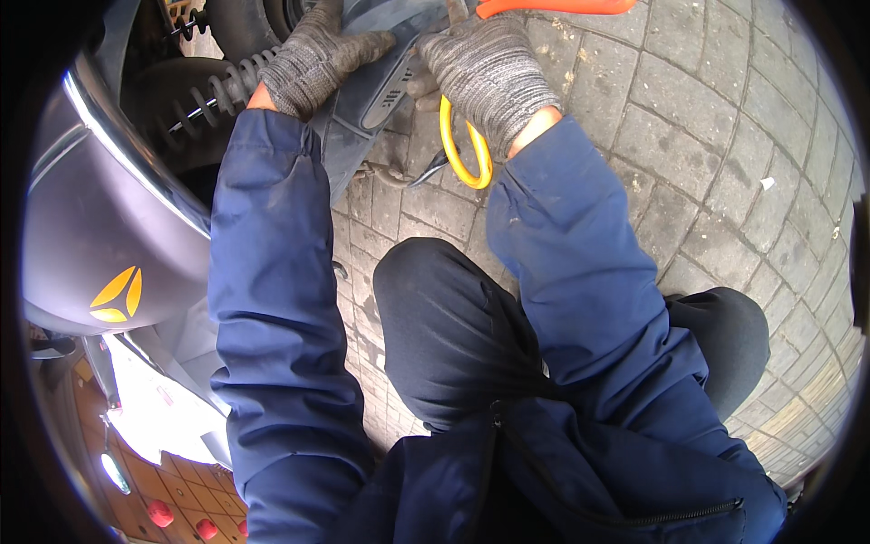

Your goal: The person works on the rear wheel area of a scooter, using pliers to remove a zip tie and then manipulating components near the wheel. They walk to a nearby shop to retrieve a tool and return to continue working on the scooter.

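A dark grey plastic scooter panel (367,118) with a pale oblong inset lies between my two gloved hands. My left hand (313,59) grips its left side, the thumb stretched across its face and the other fingertips partly out of sight at the top. At the opposite edge my right hand (485,72) is closed on the panel, its lower fingers curled beside it. A yellow loop (469,168) hangs or lies under my right wrist; what it belongs to is hidden. Just beyond that hand is an orange handle-like piece (557,7), cut off by the picture's edge.
To the left stand a grey coil spring (231,86), a dark tyre (240,25) and a grey rounded body shell (118,227) with a yellow emblem. Grey paving bricks (698,118) cover the ground. A metal hook-shaped piece (385,174) sits below the panel. My bent knee (444,317) is close by.
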A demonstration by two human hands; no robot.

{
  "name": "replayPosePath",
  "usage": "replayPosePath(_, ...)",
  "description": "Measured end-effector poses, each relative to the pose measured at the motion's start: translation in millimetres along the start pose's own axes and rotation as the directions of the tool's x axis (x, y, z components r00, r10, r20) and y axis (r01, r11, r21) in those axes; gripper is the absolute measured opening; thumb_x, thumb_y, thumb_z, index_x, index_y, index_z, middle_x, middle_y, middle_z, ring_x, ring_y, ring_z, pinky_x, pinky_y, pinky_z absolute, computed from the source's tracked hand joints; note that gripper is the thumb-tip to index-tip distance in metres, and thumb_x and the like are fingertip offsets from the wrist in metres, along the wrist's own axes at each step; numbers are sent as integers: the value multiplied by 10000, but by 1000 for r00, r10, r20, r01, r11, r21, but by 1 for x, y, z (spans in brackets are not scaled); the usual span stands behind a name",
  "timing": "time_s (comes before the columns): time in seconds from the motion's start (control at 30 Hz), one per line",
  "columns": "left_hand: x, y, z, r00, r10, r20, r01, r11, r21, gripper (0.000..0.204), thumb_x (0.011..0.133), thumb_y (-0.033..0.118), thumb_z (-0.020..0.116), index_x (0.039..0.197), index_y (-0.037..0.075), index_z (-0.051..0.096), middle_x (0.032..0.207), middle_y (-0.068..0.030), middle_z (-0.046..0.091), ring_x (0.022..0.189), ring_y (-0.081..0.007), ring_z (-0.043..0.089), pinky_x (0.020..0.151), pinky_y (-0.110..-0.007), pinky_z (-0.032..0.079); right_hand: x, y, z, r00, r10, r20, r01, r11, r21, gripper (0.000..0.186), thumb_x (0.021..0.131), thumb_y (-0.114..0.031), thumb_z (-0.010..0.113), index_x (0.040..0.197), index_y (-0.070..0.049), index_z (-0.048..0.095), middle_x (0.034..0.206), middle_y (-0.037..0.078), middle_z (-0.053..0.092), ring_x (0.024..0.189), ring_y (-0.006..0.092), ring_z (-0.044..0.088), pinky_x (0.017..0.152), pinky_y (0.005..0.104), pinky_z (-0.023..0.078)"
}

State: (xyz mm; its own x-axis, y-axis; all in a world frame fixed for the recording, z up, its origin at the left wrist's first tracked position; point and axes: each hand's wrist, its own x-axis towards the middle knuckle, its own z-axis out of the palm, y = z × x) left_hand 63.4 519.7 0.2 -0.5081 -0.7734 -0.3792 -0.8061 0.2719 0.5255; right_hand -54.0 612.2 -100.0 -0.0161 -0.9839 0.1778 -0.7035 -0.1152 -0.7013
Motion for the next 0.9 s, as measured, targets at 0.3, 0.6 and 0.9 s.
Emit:
replayPosePath(0.3, -8, 14, 3, 993, 42, 106, -8, 952, -306, 714, 717, 111, 686, 1322, 21, 317, 1266, -111, 475, 1142, -222, 476, 948, -314, 403, 2, 1, -12, 988, -132, 79, 145, 971, -189, 187, 766, -185, 546, 816, -35, 646, 731, 134, 637, 664, 259, 624, 572, 384, 476)
replayPosePath(0.6, -11, 23, 7, 969, 200, 147, -97, 849, -520, 723, 733, -2, 624, 1351, -2, 248, 1277, -92, 465, 1142, -184, 474, 944, -285, 399, 9, 5, -14, 976, -201, -80, 172, 944, -282, 152, 707, -198, 589, 707, -49, 619, 648, 146, 605, 617, 292, 607, 536, 418, 456)
replayPosePath(0.9, -5, 12, 3, 973, 151, 176, -48, 874, -483, 681, 716, -6, 603, 1333, 24, 315, 1215, -67, 523, 1112, -167, 491, 919, -279, 412, 24, 11, -25, 951, -296, 87, 302, 836, -458, 154, 750, -178, 558, 724, -49, 640, 665, 143, 618, 625, 297, 621, 563, 400, 486)
